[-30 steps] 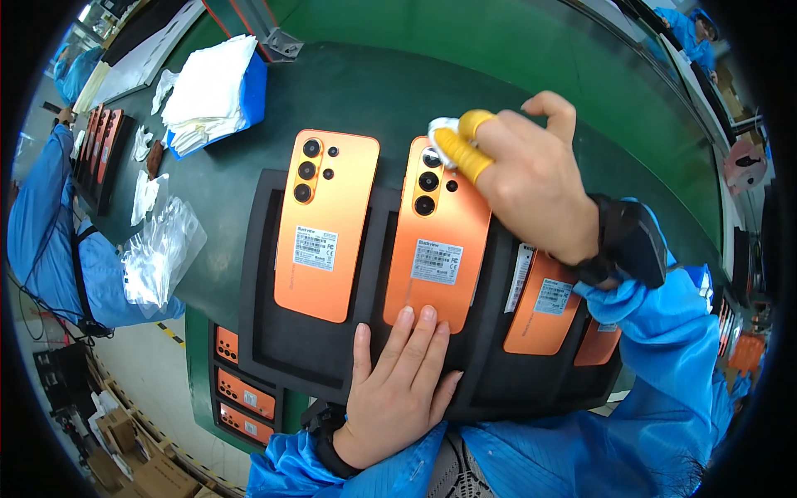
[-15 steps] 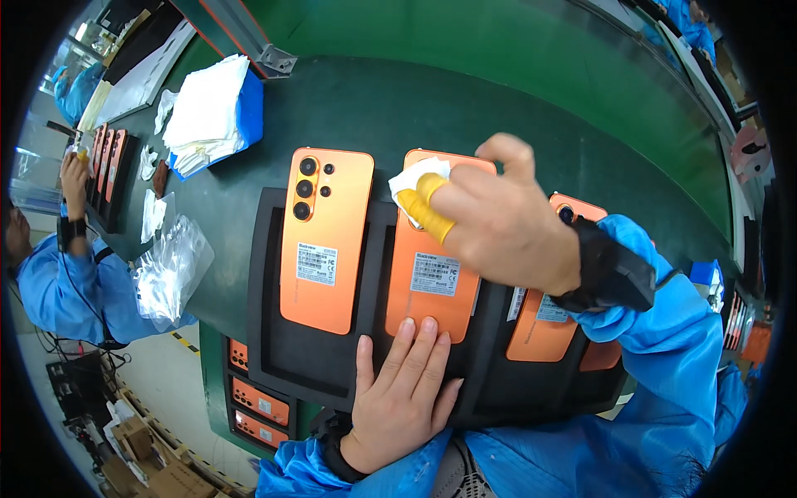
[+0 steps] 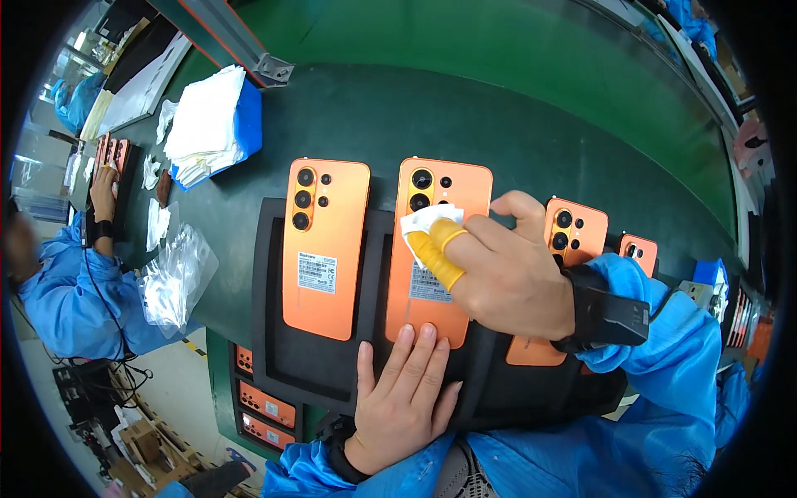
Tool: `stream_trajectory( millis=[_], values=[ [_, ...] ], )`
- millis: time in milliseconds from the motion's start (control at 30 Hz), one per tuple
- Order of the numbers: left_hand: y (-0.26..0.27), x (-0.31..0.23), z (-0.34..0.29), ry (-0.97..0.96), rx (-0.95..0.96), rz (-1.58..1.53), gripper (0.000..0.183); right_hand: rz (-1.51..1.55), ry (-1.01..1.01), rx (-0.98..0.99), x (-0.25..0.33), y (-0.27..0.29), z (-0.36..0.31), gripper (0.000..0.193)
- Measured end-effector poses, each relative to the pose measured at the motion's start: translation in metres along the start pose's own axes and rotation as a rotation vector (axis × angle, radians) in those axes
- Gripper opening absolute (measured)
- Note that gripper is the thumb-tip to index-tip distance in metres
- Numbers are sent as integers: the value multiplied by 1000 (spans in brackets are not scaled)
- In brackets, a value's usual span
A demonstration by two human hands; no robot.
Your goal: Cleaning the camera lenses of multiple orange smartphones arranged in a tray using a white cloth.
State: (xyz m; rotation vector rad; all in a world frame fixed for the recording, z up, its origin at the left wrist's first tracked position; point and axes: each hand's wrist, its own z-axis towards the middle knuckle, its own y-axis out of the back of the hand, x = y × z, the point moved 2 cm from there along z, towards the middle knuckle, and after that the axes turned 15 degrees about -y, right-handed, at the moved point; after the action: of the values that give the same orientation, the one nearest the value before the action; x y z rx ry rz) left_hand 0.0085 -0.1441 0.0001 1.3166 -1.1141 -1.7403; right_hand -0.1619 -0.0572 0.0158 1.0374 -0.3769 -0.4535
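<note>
1. Right grip (image 3: 519, 278): clamped on a white cloth (image 3: 432, 220), two yellow-covered fingers pressing it down (thumb tucked out of sight, can't see it).
2. Cloth sits right at those fingertips, touching the middle orange phone (image 3: 423, 311) over the lower part of its camera strip.
3. That phone: back up, directly under the right grip, near end at the left grip; pale label partly covered by fingers.
4. Left grip (image 3: 407, 402): flat, fingers stretched out, nothing clasped; fingertips rest on the phone's near end.
5. Black tray (image 3: 311, 369): beneath both grips, carries the phone; camera end juts past its far rim.
6. Left phone (image 3: 326, 249): left of the right grip, not touching it, back up, label in full view.
7. Right phone (image 3: 585, 236): just right of the right grip, partly hidden by hand and wrist.
8. Green counter (image 3: 349, 108) beyond both grips; blue box (image 3: 249, 116) of white cloths well left of the right grip.
</note>
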Motion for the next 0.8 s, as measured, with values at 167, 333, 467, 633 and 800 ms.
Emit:
stream_trajectory(
  millis=[167,333,467,633,800],
  values=[
    [0,2,-2,13,-4,-19,53,33,29,62,-22,0,17,5],
    [2,0,-3,25,-10,-37,54,-26,-51,-60,-44,11,23,6],
    [1,1,0,16,-11,-29,55,-94,-120,-133,-43,1,31,6],
    [1,2,-2,8,-5,-34,56,-102,105,-62,-20,-8,36,7],
    [1,3,-3,47,1,-47,58,-178,-41,27,-20,-5,26,15]
  ],
)
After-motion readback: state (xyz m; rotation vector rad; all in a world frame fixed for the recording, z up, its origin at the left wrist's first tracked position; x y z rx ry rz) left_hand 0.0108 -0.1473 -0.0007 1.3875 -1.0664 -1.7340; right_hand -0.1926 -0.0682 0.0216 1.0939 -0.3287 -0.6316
